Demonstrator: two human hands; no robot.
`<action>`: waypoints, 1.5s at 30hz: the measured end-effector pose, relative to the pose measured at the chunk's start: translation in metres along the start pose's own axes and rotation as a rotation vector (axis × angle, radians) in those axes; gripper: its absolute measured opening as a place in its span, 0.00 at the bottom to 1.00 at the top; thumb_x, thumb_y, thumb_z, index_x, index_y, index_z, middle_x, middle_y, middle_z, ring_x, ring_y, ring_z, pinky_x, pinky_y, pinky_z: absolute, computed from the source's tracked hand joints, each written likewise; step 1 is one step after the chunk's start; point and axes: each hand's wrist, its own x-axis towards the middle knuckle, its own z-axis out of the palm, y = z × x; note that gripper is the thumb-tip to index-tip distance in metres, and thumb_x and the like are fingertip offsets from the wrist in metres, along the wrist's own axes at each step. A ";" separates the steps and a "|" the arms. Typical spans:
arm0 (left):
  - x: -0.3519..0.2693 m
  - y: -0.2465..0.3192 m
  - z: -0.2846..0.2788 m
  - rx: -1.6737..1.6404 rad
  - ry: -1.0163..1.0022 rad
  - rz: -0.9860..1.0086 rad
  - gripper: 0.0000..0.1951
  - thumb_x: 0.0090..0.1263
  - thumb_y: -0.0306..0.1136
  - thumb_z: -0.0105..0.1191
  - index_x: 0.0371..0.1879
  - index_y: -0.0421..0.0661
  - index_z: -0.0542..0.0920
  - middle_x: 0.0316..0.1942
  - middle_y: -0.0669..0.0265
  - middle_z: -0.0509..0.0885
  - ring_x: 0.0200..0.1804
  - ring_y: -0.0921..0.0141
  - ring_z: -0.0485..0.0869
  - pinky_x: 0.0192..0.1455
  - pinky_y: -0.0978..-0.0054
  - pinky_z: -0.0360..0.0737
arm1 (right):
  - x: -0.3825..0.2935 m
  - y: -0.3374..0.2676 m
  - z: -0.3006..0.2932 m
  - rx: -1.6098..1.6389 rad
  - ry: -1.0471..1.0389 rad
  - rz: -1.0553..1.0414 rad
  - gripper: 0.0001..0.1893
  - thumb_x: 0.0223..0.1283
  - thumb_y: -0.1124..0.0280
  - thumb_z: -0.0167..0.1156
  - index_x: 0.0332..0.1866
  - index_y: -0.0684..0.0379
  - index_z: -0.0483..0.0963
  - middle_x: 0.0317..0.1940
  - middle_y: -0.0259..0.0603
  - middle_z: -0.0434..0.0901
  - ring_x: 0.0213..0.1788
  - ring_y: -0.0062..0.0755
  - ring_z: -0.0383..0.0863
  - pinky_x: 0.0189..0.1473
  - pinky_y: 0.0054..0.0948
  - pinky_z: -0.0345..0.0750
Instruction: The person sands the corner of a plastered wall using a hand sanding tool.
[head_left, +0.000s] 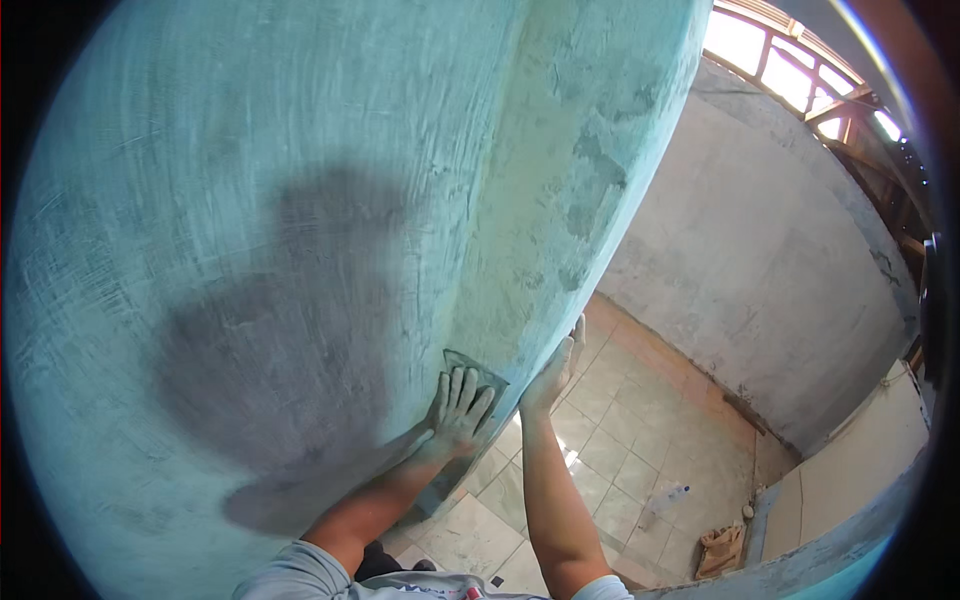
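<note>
My left hand (456, 414) lies flat on the turquoise wall (360, 97), its fingers spread. Beneath it is a thin dark sheet (480, 366), perhaps sandpaper, pressed to the surface; its upper edge and one corner stick out past the fingers. To the right, my right hand (551, 375) rests against the wall's vertical edge, with part of the fingers hidden round the corner. It has no visible tool in it. Beside that edge runs a smoother greenish strip (502, 255) with darker worn patches. Pale dust coats both hands.
A grey plastered wall (742, 217) stands beyond the tiled floor (637, 435). On the tiles are a clear plastic bottle (666, 496) and a crumpled brown bag (721, 549). At lower right leans a pale panel (847, 472). A large shadow (285, 352) falls on the turquoise wall.
</note>
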 end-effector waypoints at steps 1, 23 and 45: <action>0.011 0.009 0.002 0.008 0.048 -0.013 0.24 0.77 0.44 0.55 0.65 0.41 0.80 0.76 0.31 0.68 0.77 0.27 0.63 0.77 0.20 0.54 | 0.002 0.002 -0.002 0.016 0.019 -0.004 0.32 0.88 0.58 0.41 0.85 0.68 0.53 0.85 0.53 0.56 0.86 0.44 0.54 0.86 0.41 0.52; 0.188 0.035 -0.073 -0.030 -0.054 0.100 0.35 0.78 0.39 0.49 0.77 0.26 0.64 0.81 0.24 0.56 0.82 0.30 0.57 0.82 0.29 0.50 | -0.004 0.004 -0.011 -0.045 0.034 -0.035 0.30 0.86 0.63 0.41 0.84 0.69 0.56 0.84 0.52 0.58 0.86 0.45 0.55 0.86 0.42 0.52; 0.314 0.049 -0.090 0.059 0.095 0.029 0.41 0.81 0.48 0.46 0.86 0.36 0.53 0.85 0.32 0.48 0.87 0.37 0.46 0.86 0.36 0.40 | -0.009 0.017 -0.013 -0.044 0.036 -0.054 0.29 0.90 0.58 0.37 0.84 0.65 0.59 0.81 0.49 0.64 0.81 0.40 0.63 0.81 0.38 0.62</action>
